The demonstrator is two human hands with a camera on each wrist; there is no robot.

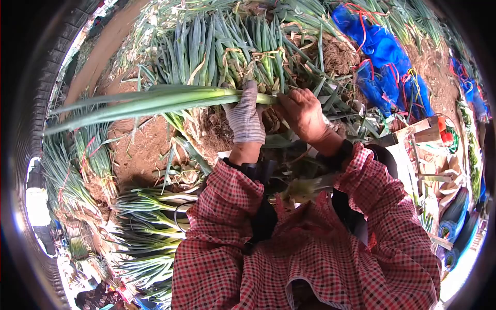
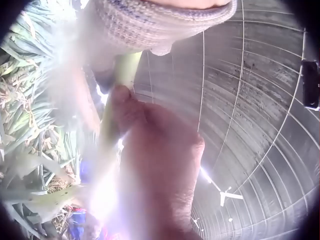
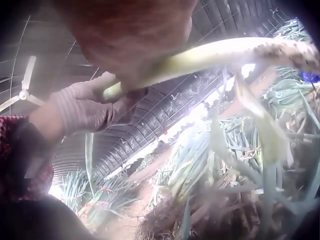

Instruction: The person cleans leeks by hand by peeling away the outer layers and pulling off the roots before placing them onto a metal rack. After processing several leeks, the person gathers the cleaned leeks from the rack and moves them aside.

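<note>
Here I am on the cameras, and both hands are occupied. The left hand (image 1: 245, 118), in a grey striped knit glove, grips one long green-and-white onion stalk (image 1: 199, 97), thumb across the top. The bare right hand (image 1: 304, 114) pinches the pale shaft just to the right. The stalk lies nearly level between them, its green leaves reaching far out left.

I'd call this working along the shaft, so I want the left grip firm but not crushing, the right fingers acting close to it, and any pull running lengthwise so nothing snaps. Those long leaves need room to swing.

Around it, I've got a thick bank of upright green onions (image 1: 196, 49) on the far side, crumpled blue mesh netting (image 1: 382, 57) far right, and fanned-out onions (image 1: 150, 222) near left. In the right wrist view a limp pale leaf strip (image 3: 267, 127) dangles below the shaft; it could snag.
</note>
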